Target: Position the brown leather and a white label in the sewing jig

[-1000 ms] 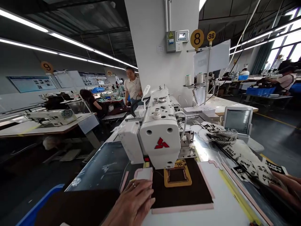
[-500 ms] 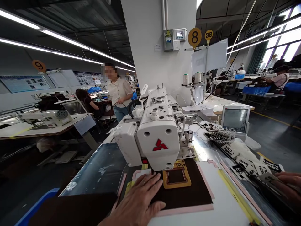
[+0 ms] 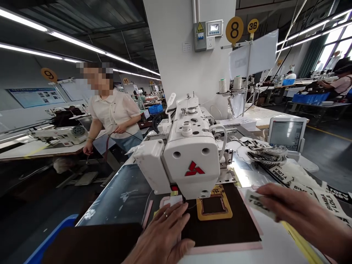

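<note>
Label (image 3: 257, 202), a small printed strip, sits pinched in the right hand (image 3: 291, 209) above the dark fabric (image 3: 220, 229), its long axis pointing left toward the yellow frame (image 3: 213, 207). Left hand (image 3: 165, 238) lies flat, fingers spread, on the fabric.

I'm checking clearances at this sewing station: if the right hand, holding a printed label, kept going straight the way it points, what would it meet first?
Probably the yellow rectangular frame on the dark brown fabric panel, under the white sewing machine head. The right hand points left toward it; depth is unclear.
</note>
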`<state>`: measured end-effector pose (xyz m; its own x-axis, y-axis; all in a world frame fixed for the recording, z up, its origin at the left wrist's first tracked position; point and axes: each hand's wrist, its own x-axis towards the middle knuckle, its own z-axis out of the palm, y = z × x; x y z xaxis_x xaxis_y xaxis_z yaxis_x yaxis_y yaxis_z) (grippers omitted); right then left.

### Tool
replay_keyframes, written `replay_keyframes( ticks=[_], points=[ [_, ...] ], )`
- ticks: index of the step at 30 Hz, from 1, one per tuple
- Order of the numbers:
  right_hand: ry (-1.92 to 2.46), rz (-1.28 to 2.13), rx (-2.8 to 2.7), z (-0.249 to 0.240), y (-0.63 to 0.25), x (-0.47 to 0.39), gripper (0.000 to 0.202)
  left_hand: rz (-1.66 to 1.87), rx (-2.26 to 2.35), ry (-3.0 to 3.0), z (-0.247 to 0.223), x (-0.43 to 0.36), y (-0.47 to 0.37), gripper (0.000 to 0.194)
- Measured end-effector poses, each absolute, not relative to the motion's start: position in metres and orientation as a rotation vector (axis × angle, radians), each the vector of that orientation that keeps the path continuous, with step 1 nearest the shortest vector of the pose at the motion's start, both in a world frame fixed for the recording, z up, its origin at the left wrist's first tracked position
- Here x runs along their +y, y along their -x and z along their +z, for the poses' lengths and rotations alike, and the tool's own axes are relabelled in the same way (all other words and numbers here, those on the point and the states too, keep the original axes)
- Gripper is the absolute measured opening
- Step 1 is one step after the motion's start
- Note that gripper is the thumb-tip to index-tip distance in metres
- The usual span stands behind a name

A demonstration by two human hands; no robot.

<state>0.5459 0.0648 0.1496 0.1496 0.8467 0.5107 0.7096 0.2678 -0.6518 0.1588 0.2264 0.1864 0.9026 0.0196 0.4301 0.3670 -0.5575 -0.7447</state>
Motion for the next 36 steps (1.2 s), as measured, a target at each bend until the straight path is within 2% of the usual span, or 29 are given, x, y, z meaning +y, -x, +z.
replay_keyframes(
  ticks=[1,3,6,7,9,11,14,16,18,20,22,26,29,32,34,36],
  points=[
    [1.497,0.303,-1.67,0.164,-0.53,0.078,0.046,-0.468,-0.277,2.136,0.183,0.23,-0.161,0.053],
    [1.476,0.408,-1.735,0.189,-0.506,0.101,0.038,-0.568,-0.262,2.265,0.181,0.228,-0.167,0.044],
    [1.479,0.712,-1.796,0.209,-0.485,0.12,0.027,-0.918,-0.543,2.931,0.187,0.207,-0.18,0.026],
    [1.443,0.792,-1.809,0.211,-0.48,0.122,0.024,-0.97,-0.998,3.199,0.191,0.198,-0.185,0.034],
    [1.332,0.906,-1.82,0.211,-0.47,0.121,0.022,-1.02,-1.527,3.485,0.197,0.185,-0.195,0.055],
    [1.246,0.972,-1.815,0.21,-0.46,0.115,0.023,-1.027,-1.608,3.744,0.196,0.183,-0.204,0.067],
    [1.239,0.992,-1.839,0.207,-0.448,0.106,0.021,-0.979,-1.494,3.958,0.183,0.194,-0.213,0.058],
    [1.19,0.978,-1.822,0.202,-0.447,0.104,0.028,-1.11,-1.486,3.99,0.177,0.198,-0.216,0.056],
    [1.153,0.95,-1.688,0.196,-0.45,0.105,0.046,-1.306,-1.547,3.951,0.179,0.195,-0.217,0.06],
    [1.228,0.945,-1.529,0.189,-0.455,0.106,0.061,-1.414,-1.782,3.825,0.187,0.185,-0.218,0.059],
    [1.278,0.989,-1.476,0.183,-0.456,0.106,0.068,-1.442,-1.929,3.744,0.196,0.176,-0.219,0.058],
    [1.207,1.081,-1.503,0.175,-0.446,0.105,0.059,-1.431,-1.806,3.753,0.191,0.179,-0.221,0.055],
    [1.237,1.074,-1.504,0.175,-0.439,0.107,0.046,-1.272,-1.532,3.87,0.178,0.189,-0.223,0.061],
    [1.318,1.032,-1.55,0.18,-0.444,0.116,0.037,-1.112,-1.603,3.739,0.179,0.191,-0.22,0.069],
    [1.395,1.014,-1.564,0.185,-0.455,0.128,0.034,-1.147,-1.64,3.53,0.184,0.192,-0.213,0.064],
    [1.454,0.991,-1.577,0.19,-0.466,0.142,0.039,-1.08,-1.313,3.279,0.187,0.197,-0.203,0.05]
  ],
)
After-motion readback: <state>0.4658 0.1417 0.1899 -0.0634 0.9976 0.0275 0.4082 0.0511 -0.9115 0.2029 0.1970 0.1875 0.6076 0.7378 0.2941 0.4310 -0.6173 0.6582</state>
